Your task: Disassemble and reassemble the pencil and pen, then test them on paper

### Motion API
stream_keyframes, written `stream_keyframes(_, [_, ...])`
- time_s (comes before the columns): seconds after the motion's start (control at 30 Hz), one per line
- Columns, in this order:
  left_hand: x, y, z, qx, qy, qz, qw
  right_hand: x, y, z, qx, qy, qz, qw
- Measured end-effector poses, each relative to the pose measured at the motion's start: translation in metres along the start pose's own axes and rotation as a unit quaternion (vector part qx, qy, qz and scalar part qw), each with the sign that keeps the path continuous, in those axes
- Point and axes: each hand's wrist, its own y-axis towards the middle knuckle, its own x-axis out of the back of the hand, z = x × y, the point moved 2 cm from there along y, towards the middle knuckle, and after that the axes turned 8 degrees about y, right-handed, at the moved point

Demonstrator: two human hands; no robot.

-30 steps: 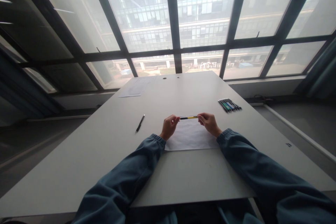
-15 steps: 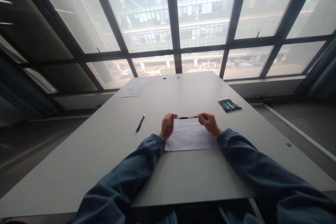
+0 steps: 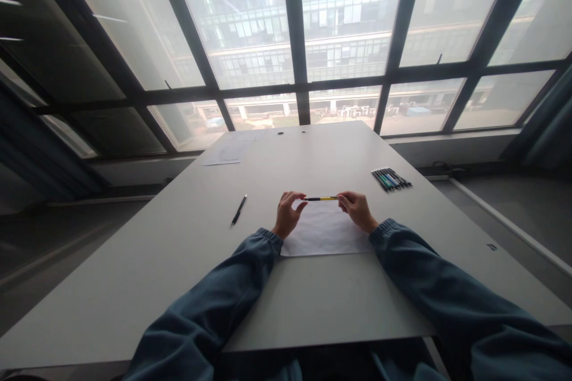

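Observation:
A yellow-and-black pen [image 3: 325,198] is held level above a white sheet of paper [image 3: 328,232]. My right hand [image 3: 355,208] pinches its yellow end between thumb and fingers. At the black end, my left hand [image 3: 288,213] has thumb and forefinger parted in a C shape, their tips close about the pen's point. Whether the left forefinger touches the point is too small to tell. To the left, a black pen [image 3: 239,210] lies slantwise on the white table [image 3: 179,256].
Several pens [image 3: 391,179] lie side by side in a row at the right. Some printed sheets [image 3: 223,153] are at the table's far left. A small dark mark or piece [image 3: 491,246] is near the right edge. Tall windows [image 3: 250,24] stand beyond the table.
My left thumb and forefinger have spread apart from a closed pinch at the pen's point. The right hand has stayed nearly still, still holding the pen.

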Motion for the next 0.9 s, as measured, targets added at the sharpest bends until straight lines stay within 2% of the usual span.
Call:
stream_keyframes(0.53, [-0.0011, 0.0001, -0.0010, 0.004, 0.005, -0.001, 1.000, -0.0013, -0.0003, 0.0040, 0.005, 0.002, 0.003, 1.000])
stream_keyframes(0.9, [0.0002, 0.0003, -0.0052, 0.015, 0.002, 0.030, 0.999, -0.0018, -0.0005, 0.0021, 0.006, 0.011, 0.009, 1.000])
